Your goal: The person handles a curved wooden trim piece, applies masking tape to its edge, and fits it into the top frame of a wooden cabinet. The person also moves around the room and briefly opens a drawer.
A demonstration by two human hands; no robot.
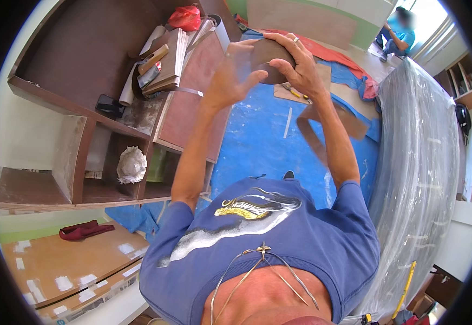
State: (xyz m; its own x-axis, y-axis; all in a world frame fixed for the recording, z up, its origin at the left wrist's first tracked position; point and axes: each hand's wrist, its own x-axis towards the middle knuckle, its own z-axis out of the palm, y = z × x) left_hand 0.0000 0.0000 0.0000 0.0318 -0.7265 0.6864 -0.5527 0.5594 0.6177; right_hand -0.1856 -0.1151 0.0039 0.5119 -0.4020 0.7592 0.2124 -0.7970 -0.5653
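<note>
Right hand (304, 69) grips coil (269, 54); left hand (228, 78) blurred, grip unclear. Apparently winding or unwinding; next move needs even tension.

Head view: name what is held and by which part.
The right hand holds a brown roll by its right side, fingers over the top edge. The left hand, blurred, is at its left; contact cannot be told.

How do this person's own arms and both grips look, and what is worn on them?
The sleeves are short and blue; the forearms are bare, with no watch visible. The right grip wears no glove, only a pale ring on one finger. The left grip is also gloveless but blurred, so a ring there cannot be ruled out.
</note>
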